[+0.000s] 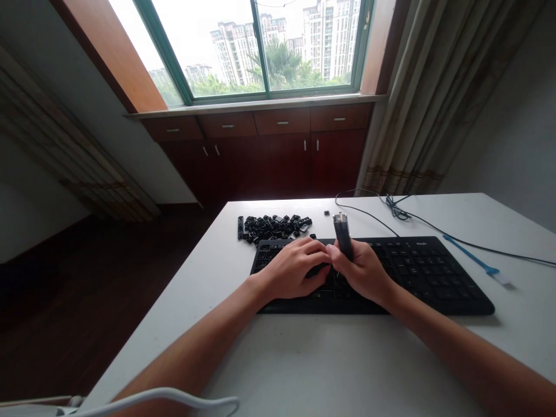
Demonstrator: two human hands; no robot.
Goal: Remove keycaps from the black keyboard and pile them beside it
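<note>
A black keyboard [434,272] lies on the white table, with many keycaps off its left part. My right hand [367,269] grips an upright black-handled tool [343,234] with a metal upper end; its lower end is mostly hidden over the keys. My left hand [299,266] rests over the left half of the keyboard, its fingers bent and drawn together beside the right thumb. What the left fingertips hold, if anything, is hidden. Behind the keyboard's left end lies a pile of loose black keycaps [275,227].
A single small black piece [326,213] lies behind the keyboard. The keyboard's cable [397,208] is bunched at the back right. A blue brush [473,255] lies right of the keyboard. A white cable [174,395] crosses the front left of the table [295,359].
</note>
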